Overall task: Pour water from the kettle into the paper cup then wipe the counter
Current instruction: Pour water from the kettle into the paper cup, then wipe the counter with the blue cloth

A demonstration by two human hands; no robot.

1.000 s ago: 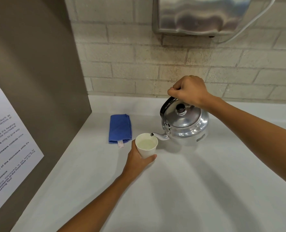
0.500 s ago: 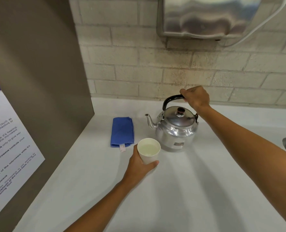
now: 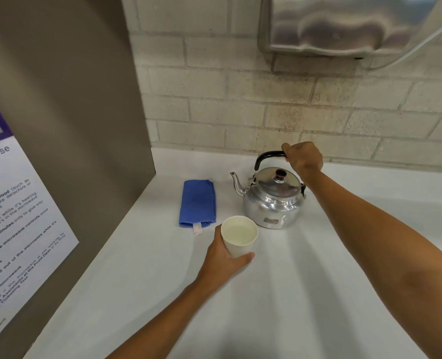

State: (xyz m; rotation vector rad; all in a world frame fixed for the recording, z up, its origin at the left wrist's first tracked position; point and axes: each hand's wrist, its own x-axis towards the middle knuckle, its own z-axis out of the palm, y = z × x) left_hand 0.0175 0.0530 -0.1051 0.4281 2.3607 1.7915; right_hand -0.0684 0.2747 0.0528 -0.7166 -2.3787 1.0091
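cup (image 3: 239, 235) looks filled and kettle (image 3: 273, 200) sits upright on the bench (image 3: 318, 294), so wiping seems next. cloth (image 3: 197, 202) lies just far-left of the left hand (image 3: 225, 257), long axis near-to-far. left grip wraps the cup, right hand (image 3: 304, 158) grips the kettle handle.

A: The kettle (image 3: 273, 200) is gleaming silver, its handle (image 3: 269, 156) showing black.
B: And the cloth (image 3: 197, 202) is looking plain blue, the paper cup (image 3: 239, 235) white, on a white counter (image 3: 292, 294).
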